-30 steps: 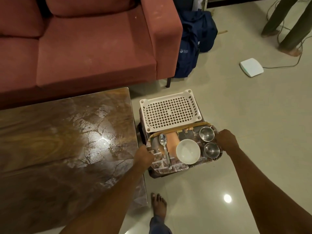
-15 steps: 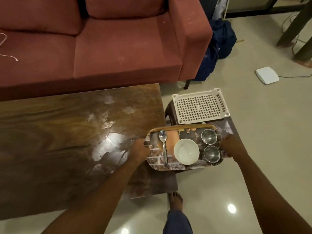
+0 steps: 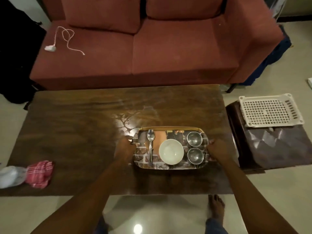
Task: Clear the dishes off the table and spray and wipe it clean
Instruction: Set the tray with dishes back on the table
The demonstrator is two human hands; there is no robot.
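I hold the tray [image 3: 170,128] over the right half of the table [image 3: 76,132], near its front edge; I cannot tell whether it touches. On it are a spoon [image 3: 150,146], a white bowl [image 3: 171,151] and two steel cups [image 3: 194,139]. My left hand [image 3: 124,147] and right hand [image 3: 217,150] curl tight round its two ends. A red cloth [image 3: 40,173] lies at the table's front left corner.

Left hand [image 3: 125,148]: fingertips hidden at the tray [image 3: 168,128] end it grips.
Right hand [image 3: 217,150]: fingertips hidden likewise.
Tray underside: cannot tell whether it touches the table [image 3: 76,132].
White thing [image 3: 10,176], left edge: cut off, blurred, kind unclear.
White object [image 3: 310,81], right edge: only a sliver shows.
Blue bag [image 3: 273,59]: mostly hidden behind the sofa [image 3: 168,48] arm.
Stool [image 3: 273,146]: far part covered by the white basket [image 3: 270,112].
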